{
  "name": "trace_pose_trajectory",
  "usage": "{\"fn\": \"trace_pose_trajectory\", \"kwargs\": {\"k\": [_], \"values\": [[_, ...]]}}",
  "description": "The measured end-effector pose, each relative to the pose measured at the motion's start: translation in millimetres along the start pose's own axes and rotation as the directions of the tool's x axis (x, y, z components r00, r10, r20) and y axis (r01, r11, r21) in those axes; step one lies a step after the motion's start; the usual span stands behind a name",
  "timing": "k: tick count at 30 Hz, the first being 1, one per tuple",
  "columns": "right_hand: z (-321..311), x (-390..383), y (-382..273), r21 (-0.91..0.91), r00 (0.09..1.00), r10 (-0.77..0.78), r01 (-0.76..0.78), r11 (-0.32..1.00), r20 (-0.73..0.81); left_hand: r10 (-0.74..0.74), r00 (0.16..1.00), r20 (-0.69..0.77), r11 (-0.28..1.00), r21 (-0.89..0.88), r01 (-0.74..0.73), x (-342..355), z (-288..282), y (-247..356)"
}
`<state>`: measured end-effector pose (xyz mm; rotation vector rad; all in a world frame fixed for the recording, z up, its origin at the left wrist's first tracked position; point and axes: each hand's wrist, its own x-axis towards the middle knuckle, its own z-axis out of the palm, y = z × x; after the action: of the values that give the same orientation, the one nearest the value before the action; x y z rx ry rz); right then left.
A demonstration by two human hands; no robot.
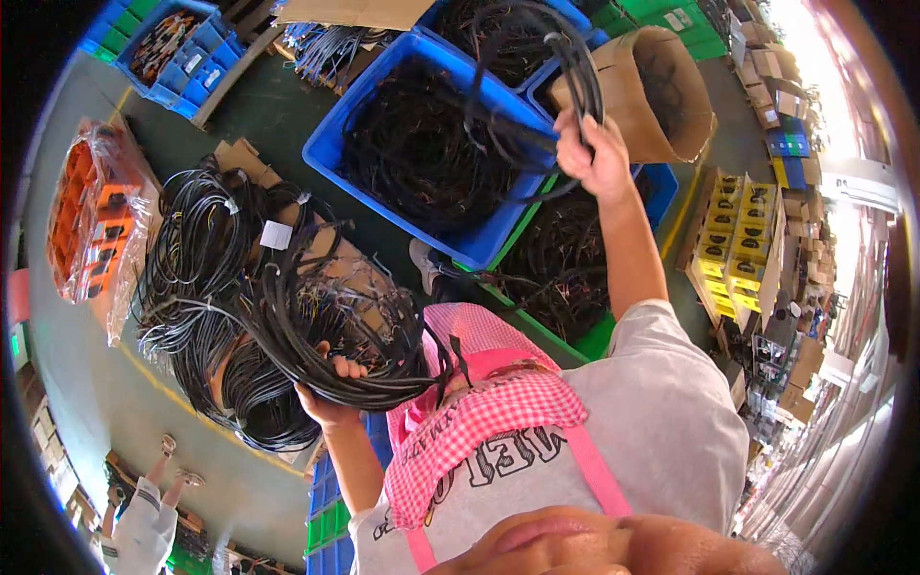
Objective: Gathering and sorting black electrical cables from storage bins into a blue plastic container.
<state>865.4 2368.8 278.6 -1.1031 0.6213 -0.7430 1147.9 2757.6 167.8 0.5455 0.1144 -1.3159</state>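
Note:
My right hand (592,158) is raised and shut on a loop of black cable (537,67) that hangs over a large blue bin (331,134) full of tangled black cables. Lower down at my left side, my left hand (331,388) grips a thick coiled bundle of black cables (316,326), which rests against my pink checked apron (479,402). The bundle's loops spread out to the left over the cable piles on the floor.
Coiled black and grey cables (206,259) are heaped on cardboard at the left. A wrapped orange pack (91,216), a blue compartment tray (168,48), a brown cardboard drum (661,91), a green bin (575,331) and yellow boxes (738,240) surround me. Another person (144,522) stands lower left.

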Motion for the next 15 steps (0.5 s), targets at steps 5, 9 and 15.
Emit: {"fn": "trace_pose_trajectory", "kwargs": {"k": [5,9,15], "values": [[7.2,2.2,-36.1,0.169,0.978,-0.144,0.117,0.979,0.154,0.005,0.977,0.211,0.996,-0.091,0.015,9.8,17.4,-3.3],[11.3,7.0,-53.1,0.164,0.957,-0.163,0.126,0.978,0.238,0.026,0.923,0.384,0.978,-0.202,0.057,19.0,29.1,-7.5],[22.1,5.6,-48.0,0.152,0.964,-0.102,0.066,0.986,0.246,0.093,0.832,0.547,0.961,-0.267,0.068,27.9,58.4,-12.5]]}}
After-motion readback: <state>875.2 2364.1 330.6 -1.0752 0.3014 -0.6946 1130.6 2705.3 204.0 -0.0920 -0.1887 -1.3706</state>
